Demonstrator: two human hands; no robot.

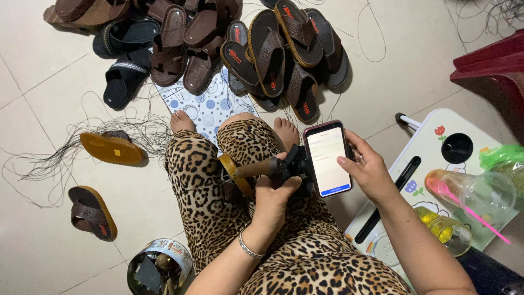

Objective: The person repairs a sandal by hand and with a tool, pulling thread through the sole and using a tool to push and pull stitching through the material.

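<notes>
she sits on the floor in leopard-print trousers (207, 180), and everything around her reads best from the phone (327, 158) held up over her lap. the right hand (368, 169) is wrapped around the phone's right edge, fingers curled behind it and the thumb lying on the lit screen. just left of the phone, the left hand (275, 191) is closed tight around a brown wooden-handled tool (256, 168) with a black clamp head that touches the phone's left side. tucked under that handle, between her knees, sits a tan sandal sole (234, 175). well above the phone lies a heap of brown and black sandals (218, 43). right of the phone stands a small white folding table (431, 164) with plastic cups (480, 194).
</notes>
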